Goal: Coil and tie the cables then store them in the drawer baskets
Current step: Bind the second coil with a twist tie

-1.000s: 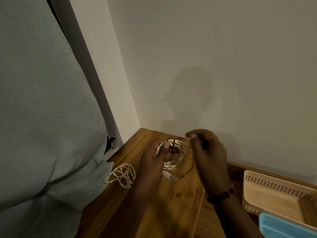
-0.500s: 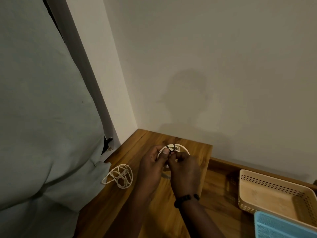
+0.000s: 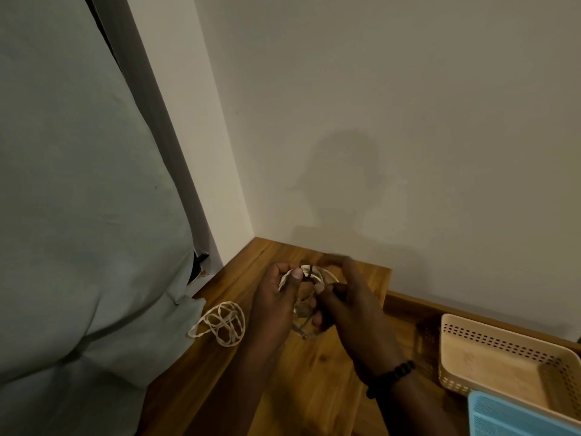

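Since half a second ago the right hand has drawn slightly back from the left hand, its fingers now curled and pinching a thin dark tie wrapped across the top of the coiled white cable. The left hand grips that coil at its nine o'clock side, thumb pressed on the loops, so the coil sits between both hands above the brown wooden tabletop. A second, loosely tangled white cable lies on the wood at nine o'clock of the left hand, well apart from the beige perforated plastic basket and the blue basket at four o'clock.
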